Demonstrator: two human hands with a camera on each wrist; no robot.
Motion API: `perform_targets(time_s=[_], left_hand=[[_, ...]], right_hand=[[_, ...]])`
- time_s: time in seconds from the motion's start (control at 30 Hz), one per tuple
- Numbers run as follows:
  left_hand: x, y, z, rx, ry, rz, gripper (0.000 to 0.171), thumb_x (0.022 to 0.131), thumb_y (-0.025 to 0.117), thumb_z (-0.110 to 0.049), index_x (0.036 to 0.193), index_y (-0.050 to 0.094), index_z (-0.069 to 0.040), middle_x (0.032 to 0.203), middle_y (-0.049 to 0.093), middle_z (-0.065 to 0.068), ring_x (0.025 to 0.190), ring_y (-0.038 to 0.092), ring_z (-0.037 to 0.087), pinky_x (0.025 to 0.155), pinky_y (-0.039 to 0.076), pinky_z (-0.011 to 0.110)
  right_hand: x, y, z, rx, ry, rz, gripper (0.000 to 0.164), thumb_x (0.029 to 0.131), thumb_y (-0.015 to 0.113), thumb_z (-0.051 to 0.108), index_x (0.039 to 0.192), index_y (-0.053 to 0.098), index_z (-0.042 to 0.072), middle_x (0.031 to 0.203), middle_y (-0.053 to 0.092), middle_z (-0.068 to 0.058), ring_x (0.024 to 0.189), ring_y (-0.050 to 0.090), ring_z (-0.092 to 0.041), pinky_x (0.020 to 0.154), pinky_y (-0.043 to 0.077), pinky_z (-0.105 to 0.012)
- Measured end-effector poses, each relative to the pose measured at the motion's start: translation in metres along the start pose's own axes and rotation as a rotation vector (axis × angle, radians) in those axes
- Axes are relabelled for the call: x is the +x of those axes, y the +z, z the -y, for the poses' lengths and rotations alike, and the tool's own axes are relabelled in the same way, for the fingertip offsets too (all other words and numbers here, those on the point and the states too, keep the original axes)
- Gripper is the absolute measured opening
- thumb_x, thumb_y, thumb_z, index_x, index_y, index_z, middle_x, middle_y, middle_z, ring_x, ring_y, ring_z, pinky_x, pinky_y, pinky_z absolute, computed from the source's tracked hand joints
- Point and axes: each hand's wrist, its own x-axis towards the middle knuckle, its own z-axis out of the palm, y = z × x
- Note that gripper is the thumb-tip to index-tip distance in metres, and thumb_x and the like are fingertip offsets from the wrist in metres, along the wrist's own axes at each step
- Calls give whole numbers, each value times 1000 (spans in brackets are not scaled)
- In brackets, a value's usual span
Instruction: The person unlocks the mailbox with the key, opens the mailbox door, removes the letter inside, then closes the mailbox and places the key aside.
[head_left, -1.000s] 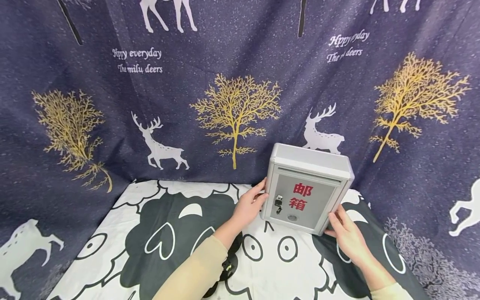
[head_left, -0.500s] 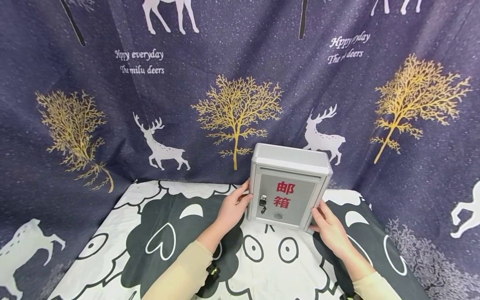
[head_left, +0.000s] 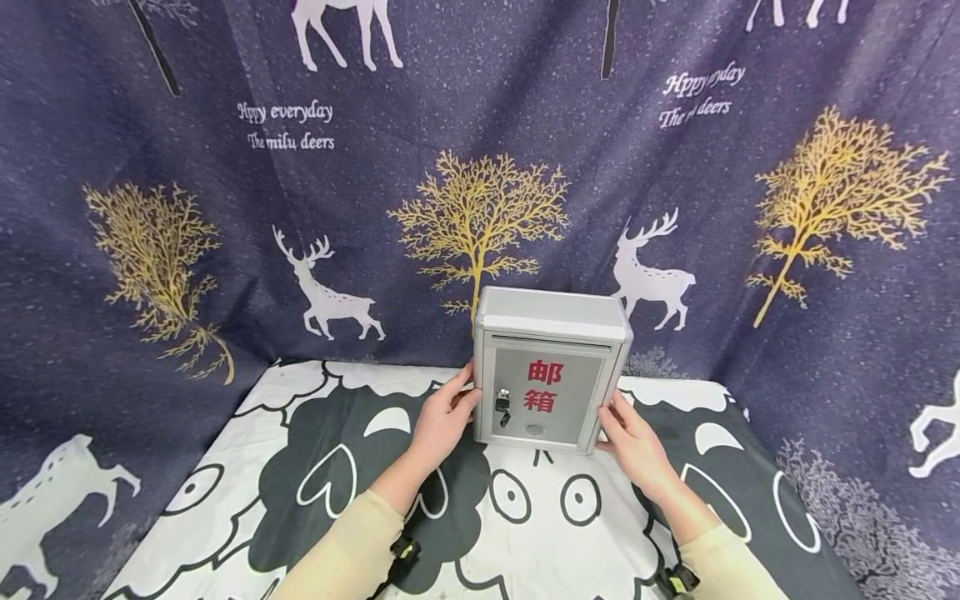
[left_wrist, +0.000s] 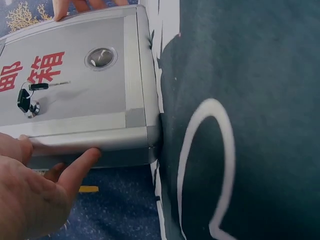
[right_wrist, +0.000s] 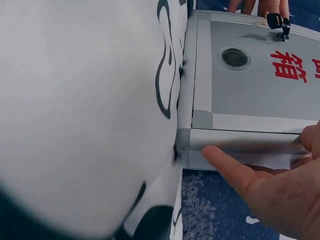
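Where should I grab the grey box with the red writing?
Probably by both side walls, one hand from each side, as the left hand and right hand do. The grey box looks wide for one hand, its sides run straight, and the keys hang on its front.

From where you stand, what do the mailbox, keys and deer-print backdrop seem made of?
Mailbox: probably metal, perhaps aluminium; satin silver-grey with a soft sheen along its edges, though coated plastic is possible.
Keys: thick black heads suggest plastic; the thin, pale-grey blade, metal.
Deer-print backdrop: apparently matte fabric, since it hangs in soft folds.
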Motion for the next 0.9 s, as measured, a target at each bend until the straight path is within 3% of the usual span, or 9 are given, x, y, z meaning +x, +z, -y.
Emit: perform_targets(time_s=[0.2,0.43,0.63,0.9], left_hand=[[-6,-10,2,-1,2,-37,59,115,68,-23,170,49,-16,167,55,11,136,68,35,100,65,53],[-12,-20,1,16,11,-65,58,114,68,-21,169,51,-16,165,57,12,132,70,35,96,66,51],[-15,-26,3,24,-2,-87,57,113,70,-21,168,53,-18,156,64,16,128,72,35,95,67,50],[-16,-30,6,5,-11,-89,57,113,70,-26,168,53,-26,161,61,11,132,71,32,97,66,50]], right_hand=[[7,9,1,6,10,1,66,123,47,30,179,19,8,175,31,-33,158,39,-51,107,59,-60],[11,22,5,25,-19,5,65,123,47,26,178,20,4,172,35,-35,154,43,-53,106,60,-62],[14,28,3,1,-20,-5,64,123,48,28,179,23,8,170,40,-34,151,48,-54,104,61,-60],[18,30,1,24,-22,-2,64,123,49,28,179,24,9,172,40,-31,153,47,-51,105,61,-57]])
